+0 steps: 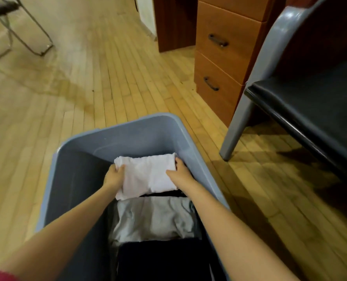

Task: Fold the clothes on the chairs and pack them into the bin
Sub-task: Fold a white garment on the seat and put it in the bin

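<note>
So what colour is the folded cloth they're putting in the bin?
White folded cloth, clearest in the head view.

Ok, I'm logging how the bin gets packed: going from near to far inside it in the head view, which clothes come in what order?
Black folded garment → grey folded garment → white folded garment, gripped by the left hand and right hand, → the bin far wall.

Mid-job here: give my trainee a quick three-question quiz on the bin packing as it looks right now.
1. True or false: both hands hold the white folded garment inside the blue bin.
2. Which garment lies directly nearer the person than the white one? A) gray B) red C) striped
3. Fill in: the seat of the black chair at right carries ____ clothes in view.

Key: 1 true: left hand and right hand grip its edges. 2 A, the gray garment. 3 no.
</note>
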`<state>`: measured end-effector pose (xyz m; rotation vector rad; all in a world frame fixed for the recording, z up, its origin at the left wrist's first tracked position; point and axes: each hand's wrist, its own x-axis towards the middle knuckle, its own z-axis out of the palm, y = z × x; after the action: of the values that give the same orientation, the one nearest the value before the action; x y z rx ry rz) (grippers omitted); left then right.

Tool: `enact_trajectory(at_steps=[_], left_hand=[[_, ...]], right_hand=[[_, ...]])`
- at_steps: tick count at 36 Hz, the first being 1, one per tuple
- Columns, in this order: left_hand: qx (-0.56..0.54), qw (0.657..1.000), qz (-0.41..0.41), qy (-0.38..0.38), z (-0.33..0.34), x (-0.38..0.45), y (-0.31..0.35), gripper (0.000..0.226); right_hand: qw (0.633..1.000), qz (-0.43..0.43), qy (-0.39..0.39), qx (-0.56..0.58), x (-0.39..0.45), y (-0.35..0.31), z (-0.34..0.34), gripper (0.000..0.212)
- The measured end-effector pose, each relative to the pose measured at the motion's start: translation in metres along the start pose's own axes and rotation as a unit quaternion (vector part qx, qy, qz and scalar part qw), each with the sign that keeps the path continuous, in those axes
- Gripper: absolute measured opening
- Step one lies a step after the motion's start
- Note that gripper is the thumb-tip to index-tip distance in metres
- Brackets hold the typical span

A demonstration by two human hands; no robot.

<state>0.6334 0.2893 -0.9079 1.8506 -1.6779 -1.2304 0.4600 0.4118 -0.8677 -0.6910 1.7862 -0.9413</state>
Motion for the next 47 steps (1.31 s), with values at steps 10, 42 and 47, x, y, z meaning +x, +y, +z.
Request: enact_trajectory(at_steps=[10,42,47], left_hand=[[0.233,0.972,-0.011,-0.008,0.007,-0.007,-0.037,0.052],[0.002,0.749,0.37,-0.55,0.231,-0.668,0.285,0.034],[0.074,0.674,0.393,-0.621,0.268,-0.793,0.273,0.019]], right_hand=[[0.996,0.058,0.009,0.07,-0.012,0.022,0.011,0.052],[0.679,-0.048,0.667,0.304,-0.649,0.145,-0.379,0.02],[0.62,0.0,0.726,0.299,-0.772,0.22,-0.391,0.022]])
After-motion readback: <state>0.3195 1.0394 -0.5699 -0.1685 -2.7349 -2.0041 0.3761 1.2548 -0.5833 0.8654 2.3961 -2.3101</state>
